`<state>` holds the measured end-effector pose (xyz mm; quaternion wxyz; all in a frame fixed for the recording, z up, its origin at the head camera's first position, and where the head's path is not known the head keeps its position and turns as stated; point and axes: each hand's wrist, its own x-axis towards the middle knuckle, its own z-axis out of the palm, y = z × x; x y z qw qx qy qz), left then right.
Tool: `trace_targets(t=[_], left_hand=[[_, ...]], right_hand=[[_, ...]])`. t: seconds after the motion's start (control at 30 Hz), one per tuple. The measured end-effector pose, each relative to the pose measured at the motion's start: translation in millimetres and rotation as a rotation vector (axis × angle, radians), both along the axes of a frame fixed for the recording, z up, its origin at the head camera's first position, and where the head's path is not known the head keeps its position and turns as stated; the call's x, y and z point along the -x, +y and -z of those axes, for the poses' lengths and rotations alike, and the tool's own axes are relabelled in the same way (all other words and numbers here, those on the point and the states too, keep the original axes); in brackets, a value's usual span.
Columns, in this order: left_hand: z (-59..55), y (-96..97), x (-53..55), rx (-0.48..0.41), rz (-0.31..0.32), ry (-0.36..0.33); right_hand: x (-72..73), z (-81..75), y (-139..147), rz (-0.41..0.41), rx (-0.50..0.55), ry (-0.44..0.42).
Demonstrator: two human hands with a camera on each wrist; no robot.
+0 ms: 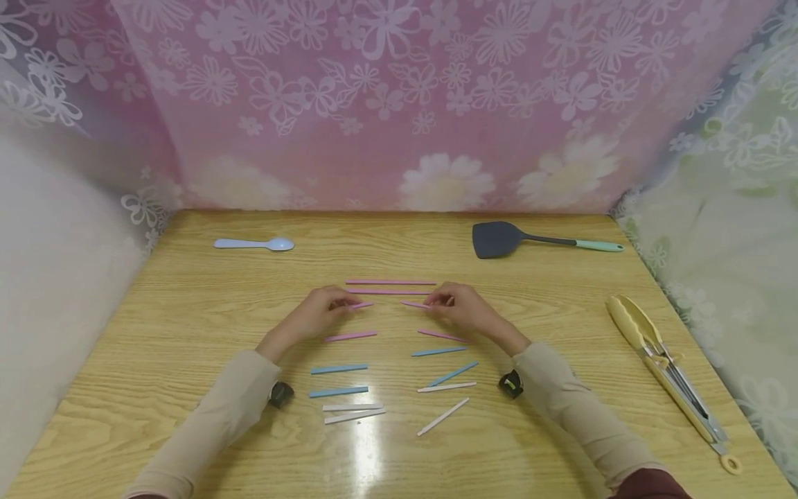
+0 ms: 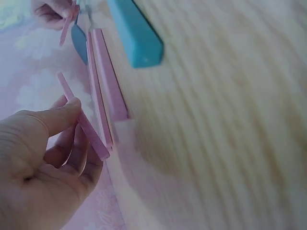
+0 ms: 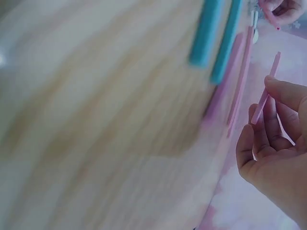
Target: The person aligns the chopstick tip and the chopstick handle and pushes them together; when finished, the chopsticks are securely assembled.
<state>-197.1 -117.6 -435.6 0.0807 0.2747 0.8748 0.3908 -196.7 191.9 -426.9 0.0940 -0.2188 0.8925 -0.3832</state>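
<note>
My left hand [image 1: 318, 312] pinches a short pink stick [image 2: 85, 123] between thumb and fingers. Opposite it, my right hand [image 1: 466, 308] pinches another pink stick [image 3: 265, 93]; a gap separates the two sticks' inner ends. Just beyond the hands, a long pink stick [image 1: 391, 282] lies parallel to a second long pink stick [image 1: 386, 292]. Nearer me, one pink stick [image 1: 351, 336] lies at left and one pink stick [image 1: 441, 335] at right. Below them are blue sticks [image 1: 339, 369] in both columns, then white sticks [image 1: 352, 407], some slanted.
A pale blue spoon [image 1: 252, 244] lies at the back left of the wooden table [image 1: 156, 333]. At the back right is a dark spatula [image 1: 495, 240] with a green handle. Yellow-tipped tongs [image 1: 667, 374] lie along the right edge. Flowered cloth [image 1: 374, 104] hangs behind.
</note>
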Motion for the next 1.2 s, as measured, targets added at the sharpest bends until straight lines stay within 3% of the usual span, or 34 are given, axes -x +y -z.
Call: trace_targets(t=[0.2,0.43,0.8,1.2], left_hand=[[-2.8,7.0,0.1,-0.036,0.013,0.017],[-6.2,12.3,0.4,-0.065,0.022,0.022],[-9.4,14.2,-0.4,-0.032,0.003,0.021],[-8.8,13.0,-2.1,-0.028,0.037,0.060]], right_hand=[[-2.4,-7.6,-16.4,-0.019,0.028,0.053],[-3.5,-12.0,-27.1,-0.021,0.044,0.014],[-2.1,-10.7,-26.5,-0.019,0.042,0.003],[-2.4,-10.1,-26.0,-0.027,0.029,0.026]])
